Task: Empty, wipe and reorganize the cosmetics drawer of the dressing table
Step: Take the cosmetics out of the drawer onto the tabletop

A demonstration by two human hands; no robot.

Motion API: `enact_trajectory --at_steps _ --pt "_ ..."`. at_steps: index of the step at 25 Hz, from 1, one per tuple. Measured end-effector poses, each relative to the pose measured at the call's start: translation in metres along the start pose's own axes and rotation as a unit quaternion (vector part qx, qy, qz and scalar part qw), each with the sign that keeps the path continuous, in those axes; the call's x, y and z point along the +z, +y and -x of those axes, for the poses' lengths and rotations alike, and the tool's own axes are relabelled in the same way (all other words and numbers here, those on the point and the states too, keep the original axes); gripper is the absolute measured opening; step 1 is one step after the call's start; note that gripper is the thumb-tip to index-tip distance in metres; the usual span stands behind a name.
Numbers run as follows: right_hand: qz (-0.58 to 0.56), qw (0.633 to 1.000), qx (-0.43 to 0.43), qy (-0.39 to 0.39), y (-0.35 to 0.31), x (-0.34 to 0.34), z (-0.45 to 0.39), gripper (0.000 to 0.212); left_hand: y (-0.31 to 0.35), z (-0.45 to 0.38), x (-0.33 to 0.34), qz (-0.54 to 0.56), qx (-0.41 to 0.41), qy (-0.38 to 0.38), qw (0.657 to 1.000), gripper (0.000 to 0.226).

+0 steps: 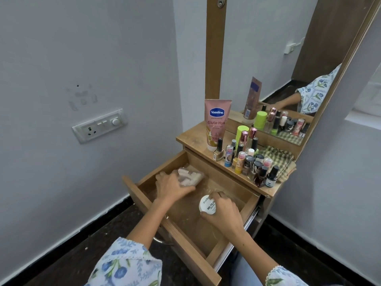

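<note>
Inside the drawer (231,180), left grip (172,185) clutches a blurred packet (190,176); right grip (223,211) half-hides a jar (207,204).

Your left sleeve (125,265) is loose white fabric printed with blue flowers and green leaves, its wide cuff edged in a thin scalloped white trim. Your right sleeve (286,277) carries the same print and trim. Both forearms are bare below the cuffs, and your left hand (171,185) and right hand (223,211) wear no rings or bangles.
</note>
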State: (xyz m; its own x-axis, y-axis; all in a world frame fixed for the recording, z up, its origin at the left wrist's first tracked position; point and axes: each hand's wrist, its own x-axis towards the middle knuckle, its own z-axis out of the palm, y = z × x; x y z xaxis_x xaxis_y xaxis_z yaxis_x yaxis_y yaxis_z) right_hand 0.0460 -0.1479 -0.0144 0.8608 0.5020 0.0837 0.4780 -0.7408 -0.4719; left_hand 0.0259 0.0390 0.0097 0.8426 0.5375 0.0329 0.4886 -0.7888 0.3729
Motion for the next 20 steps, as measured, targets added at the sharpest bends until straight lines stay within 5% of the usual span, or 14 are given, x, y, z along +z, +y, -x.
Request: enact_trajectory --at_steps 8,20 --pt "-0.021 1.0 -0.006 -0.002 0.001 0.001 -0.002 0.054 -0.018 -0.022 -0.075 0.177 0.0 0.131 0.975 0.079" --pt "-0.011 1.0 -0.005 0.016 0.004 0.006 -0.004 0.051 0.025 -0.11 -0.028 0.145 0.115 0.045 0.982 0.065"
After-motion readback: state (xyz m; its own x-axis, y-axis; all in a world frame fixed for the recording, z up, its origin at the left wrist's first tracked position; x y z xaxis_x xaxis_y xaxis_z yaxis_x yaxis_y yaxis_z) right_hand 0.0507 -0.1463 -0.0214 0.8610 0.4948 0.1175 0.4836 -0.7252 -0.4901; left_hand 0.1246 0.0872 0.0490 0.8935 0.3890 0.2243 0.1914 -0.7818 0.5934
